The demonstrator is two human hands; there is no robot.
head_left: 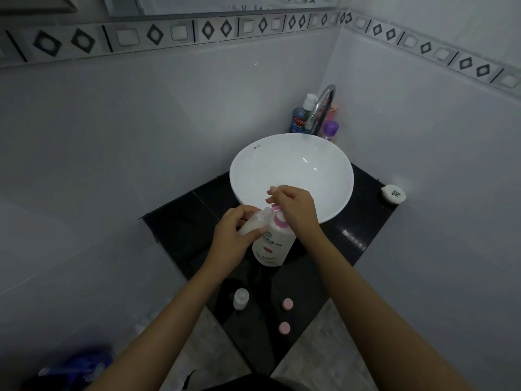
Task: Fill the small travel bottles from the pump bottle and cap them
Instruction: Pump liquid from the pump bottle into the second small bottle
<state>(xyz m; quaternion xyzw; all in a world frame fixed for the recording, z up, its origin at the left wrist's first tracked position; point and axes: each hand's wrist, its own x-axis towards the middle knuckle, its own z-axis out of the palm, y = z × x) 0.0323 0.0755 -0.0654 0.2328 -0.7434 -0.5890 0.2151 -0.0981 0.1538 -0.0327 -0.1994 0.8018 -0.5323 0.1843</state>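
A white pump bottle (pixel 272 246) with a pink collar and pink pump head stands on the black counter (pixel 180 224) in front of the basin. My right hand (pixel 294 208) lies on top of the pump head. My left hand (pixel 232 235) holds a small clear travel bottle (pixel 255 222) tilted, its mouth right at the pump spout; it looks partly filled with white liquid. A second small travel bottle (pixel 241 299) stands uncapped near the counter's front corner. Two pink caps (pixel 287 303) (pixel 284 328) lie to its right.
A white bowl basin (pixel 293 167) sits behind the hands with a chrome tap (pixel 321 105) over it. A blue mouthwash bottle (pixel 300 115) and a purple-capped bottle (pixel 330 130) stand in the corner. A white round lid (pixel 393 194) rests at the counter's right. Tiled walls close in both sides.
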